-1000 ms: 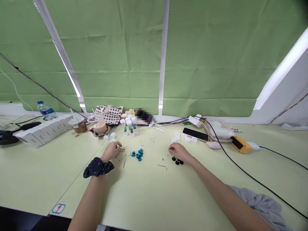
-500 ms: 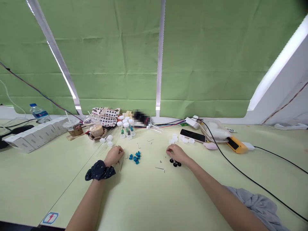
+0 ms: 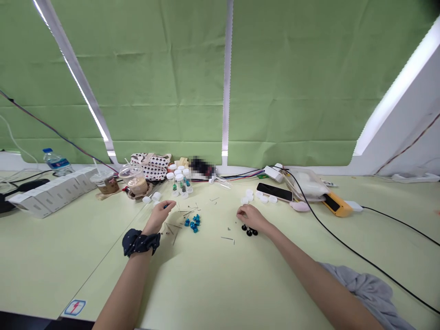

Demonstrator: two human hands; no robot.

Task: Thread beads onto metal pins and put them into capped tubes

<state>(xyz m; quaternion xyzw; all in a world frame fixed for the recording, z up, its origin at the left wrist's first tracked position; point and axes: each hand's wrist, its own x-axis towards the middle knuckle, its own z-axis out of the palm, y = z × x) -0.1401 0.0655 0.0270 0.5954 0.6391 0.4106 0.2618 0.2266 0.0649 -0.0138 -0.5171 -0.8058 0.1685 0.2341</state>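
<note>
Blue pieces (image 3: 193, 225) sit clustered on the table (image 3: 213, 284) between the hands, probably grouped by kind to keep types apart. Left hand (image 3: 160, 217): fingers curled over the rod area; fingertip gap and any hold, can't tell. Right hand (image 3: 253, 218): curled low, likely resting; gap and contents, can't tell. Metal rods (image 3: 174, 239) lie loose near left hand; black pieces (image 3: 249, 233) bunch just beside right hand.
</note>
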